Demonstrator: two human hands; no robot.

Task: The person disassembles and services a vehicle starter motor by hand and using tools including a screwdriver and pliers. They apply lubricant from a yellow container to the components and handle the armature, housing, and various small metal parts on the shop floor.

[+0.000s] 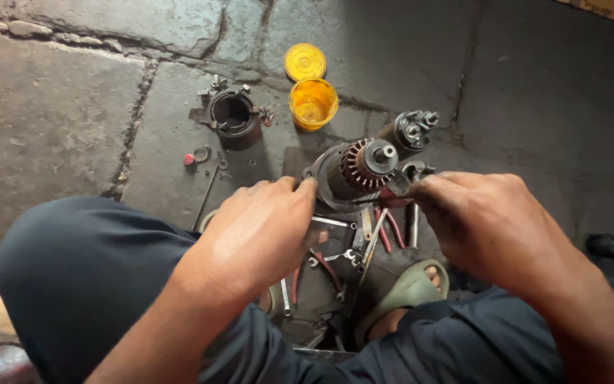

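A greasy starter motor stands upright on the stone floor between my knees, its copper commutator and shaft end facing up, with a dark solenoid cylinder beside it. My left hand rests against the motor's left side, fingertips on its housing rim. My right hand grips a red-handled tool at the motor's right side; the tool's tip is hidden by the fingers.
A black cylindrical housing lies behind on the left. An open yellow jar and its lid sit beyond. Wrenches, pliers and small tools lie below the motor. My green sandal is near them.
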